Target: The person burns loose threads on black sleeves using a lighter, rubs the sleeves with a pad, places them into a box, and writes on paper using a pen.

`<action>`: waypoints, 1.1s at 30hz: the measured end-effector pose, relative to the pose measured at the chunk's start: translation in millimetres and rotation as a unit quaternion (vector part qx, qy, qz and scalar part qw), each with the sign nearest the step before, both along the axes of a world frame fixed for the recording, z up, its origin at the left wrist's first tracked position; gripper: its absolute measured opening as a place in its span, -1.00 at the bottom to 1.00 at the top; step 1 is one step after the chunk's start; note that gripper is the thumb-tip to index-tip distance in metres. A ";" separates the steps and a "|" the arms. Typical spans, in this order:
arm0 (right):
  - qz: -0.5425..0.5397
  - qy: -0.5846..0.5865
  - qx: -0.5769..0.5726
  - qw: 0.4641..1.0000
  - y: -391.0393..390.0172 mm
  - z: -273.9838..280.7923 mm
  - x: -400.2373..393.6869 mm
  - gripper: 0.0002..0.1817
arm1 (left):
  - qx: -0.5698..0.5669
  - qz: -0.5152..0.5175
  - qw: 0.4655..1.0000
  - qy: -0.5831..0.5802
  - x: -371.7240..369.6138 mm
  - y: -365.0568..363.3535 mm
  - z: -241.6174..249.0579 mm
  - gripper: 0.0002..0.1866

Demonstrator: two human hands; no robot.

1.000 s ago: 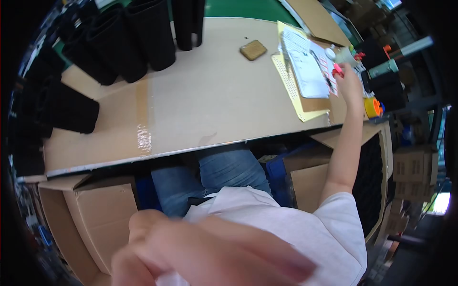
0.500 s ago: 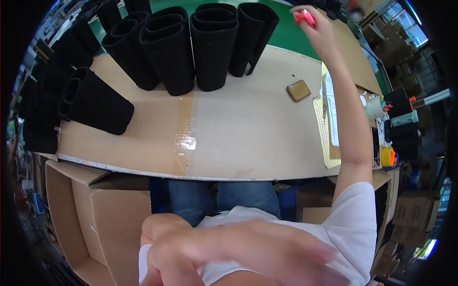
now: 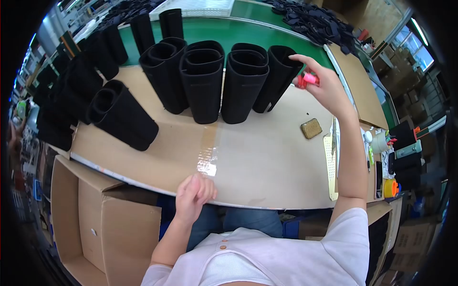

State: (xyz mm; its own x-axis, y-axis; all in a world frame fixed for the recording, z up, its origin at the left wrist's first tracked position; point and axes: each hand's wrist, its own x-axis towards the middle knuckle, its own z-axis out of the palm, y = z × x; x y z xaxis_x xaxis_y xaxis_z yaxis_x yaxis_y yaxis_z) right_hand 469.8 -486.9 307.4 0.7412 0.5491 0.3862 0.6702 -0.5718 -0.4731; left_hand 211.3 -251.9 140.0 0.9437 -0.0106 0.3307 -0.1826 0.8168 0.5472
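My left hand (image 3: 194, 193) is curled into a loose fist over the front edge of the table, and nothing shows in it. Over the right part of the table, my right hand (image 3: 327, 88) holds a small pink-and-red tool (image 3: 310, 78) against the palm. Its index finger reaches out to the upper rim of a black rolled fabric sleeve (image 3: 278, 76). That sleeve stands at the right end of a row with more black sleeves (image 3: 244, 86) standing upright. Another black sleeve (image 3: 126, 117) leans at the left of the table.
A brown sponge-like block (image 3: 311, 128) lies on the cardboard-topped table (image 3: 267, 167). Yellow paper (image 3: 330, 167), a white cup (image 3: 379, 142) and an orange tape roll (image 3: 391, 188) are at the right. Open cardboard boxes (image 3: 129, 233) stand below left. A green surface (image 3: 253, 31) lies behind.
The head view has shifted, so the table sits lower. My left hand has gone from a blurred sweep before my chest to the table edge. My right hand is now beside the rightmost sleeve's rim.
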 end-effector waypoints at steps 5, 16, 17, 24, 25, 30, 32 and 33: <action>-0.030 -0.049 0.049 0.997 18.0 12.2 -29.0 -0.57 | 0.180 0.149 0.966 0.115 -19.7 0.4 7.2 -0.83; 0.090 -0.242 -0.212 0.943 233.1 69.6 82.0 -0.63 | 0.580 0.421 0.692 0.094 3.8 28.9 26.6 -0.65; 0.109 -0.250 -0.206 0.940 255.5 68.2 98.4 -0.63 | 0.577 0.437 0.682 0.103 3.4 30.3 24.9 -0.65; 0.091 -0.163 -0.311 0.932 317.3 34.8 167.9 -0.63 | 0.573 0.453 0.683 0.025 7.7 33.4 11.8 -0.62; 0.086 -0.219 -0.288 0.928 312.2 39.0 153.1 -0.68 | 0.569 0.457 0.683 0.026 5.7 33.3 9.8 -0.62; 0.001 -0.402 -0.151 0.903 252.5 105.5 43.4 -0.86 | 0.548 0.451 0.703 0.036 3.9 31.0 9.1 -0.70; -0.004 -0.438 -0.110 0.892 213.5 131.2 0.7 -0.85 | 0.504 0.479 0.719 0.007 5.8 31.9 14.7 -0.74; 0.036 -0.447 -0.031 0.893 192.3 141.6 -25.6 -0.80 | 0.472 0.452 0.756 0.040 3.8 33.3 17.0 -0.80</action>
State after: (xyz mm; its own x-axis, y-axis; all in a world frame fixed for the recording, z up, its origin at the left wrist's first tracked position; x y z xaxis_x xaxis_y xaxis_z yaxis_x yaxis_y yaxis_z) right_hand 444.2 -294.6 449.0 0.1138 0.6240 0.7731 0.8003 -0.5186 0.3009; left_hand 215.1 -218.6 156.9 0.7225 0.4547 0.5207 -0.3693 -0.3828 0.8468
